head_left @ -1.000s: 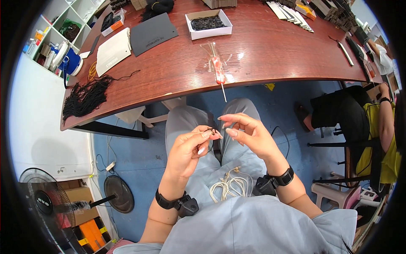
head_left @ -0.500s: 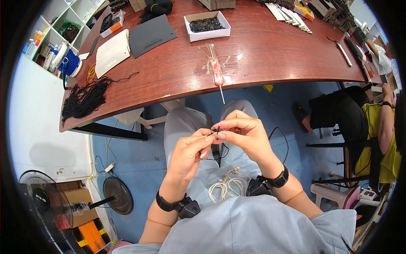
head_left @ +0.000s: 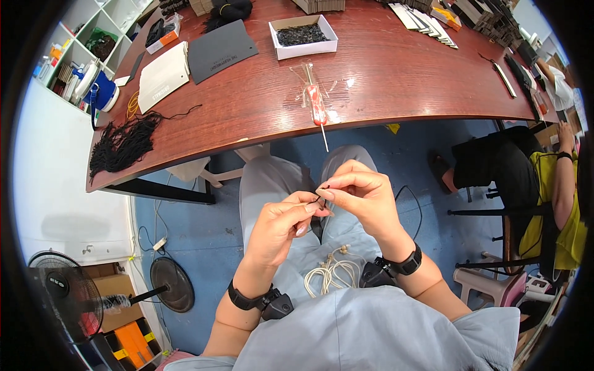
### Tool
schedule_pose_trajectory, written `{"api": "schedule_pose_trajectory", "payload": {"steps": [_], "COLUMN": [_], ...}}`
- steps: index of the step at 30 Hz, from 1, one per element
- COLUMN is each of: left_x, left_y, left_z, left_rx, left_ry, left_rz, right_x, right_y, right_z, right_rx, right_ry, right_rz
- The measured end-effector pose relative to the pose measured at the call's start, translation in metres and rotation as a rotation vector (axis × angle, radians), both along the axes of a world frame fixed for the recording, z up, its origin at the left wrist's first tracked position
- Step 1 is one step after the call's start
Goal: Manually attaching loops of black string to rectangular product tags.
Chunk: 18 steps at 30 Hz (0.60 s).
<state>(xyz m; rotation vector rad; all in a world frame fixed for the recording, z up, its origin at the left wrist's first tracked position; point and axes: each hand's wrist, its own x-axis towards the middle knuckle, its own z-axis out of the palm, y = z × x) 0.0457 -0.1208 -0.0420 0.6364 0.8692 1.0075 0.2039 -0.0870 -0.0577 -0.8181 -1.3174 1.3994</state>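
Note:
Above my lap, my left hand point(head_left: 279, 226) and my right hand point(head_left: 364, 199) meet with their fingertips almost touching. Both are closed in a pinch on a thin black cord point(head_left: 318, 199), a short bit of which shows between them. The rest of it is hidden by the fingers. On the table's front edge lies a screwdriver point(head_left: 317, 106) with a red and clear handle, its metal shaft sticking out over the edge. A bundle of black cords point(head_left: 125, 143) is heaped at the table's left corner.
The reddish wooden table point(head_left: 247, 111) carries a white box of small black pieces point(head_left: 303, 42), a dark card point(head_left: 223, 52) and cream cards point(head_left: 164, 77). White cable point(head_left: 331, 272) lies on my lap. A fan point(head_left: 65, 290) stands left; another person's arm point(head_left: 563, 179) is at right.
My right thumb and fingers have shifted their pinch slightly up, and a slanting bit of cord shows between the hands. The loop of cord that hung below them no longer shows.

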Motion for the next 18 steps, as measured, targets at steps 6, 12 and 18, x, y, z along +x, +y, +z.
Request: {"api": "schedule_pose_trajectory", "payload": {"steps": [6, 12, 18], "left_x": [0.001, 0.005, 0.013], "left_y": [0.0, 0.001, -0.001], "left_z": [0.002, 0.009, -0.007], "left_rx": [-0.005, -0.083, 0.189], "left_ry": [-0.01, -0.072, 0.396], "left_rz": [-0.037, -0.109, -0.019], "right_x": [-0.001, 0.0, 0.002], "right_y": [-0.001, 0.001, -0.004], "right_z": [0.0, 0.007, 0.004], "right_rx": [-0.037, -0.134, -0.399], "right_ry": [0.085, 0.173, 0.354], "right_rz": [0.02, -0.012, -0.002]}}
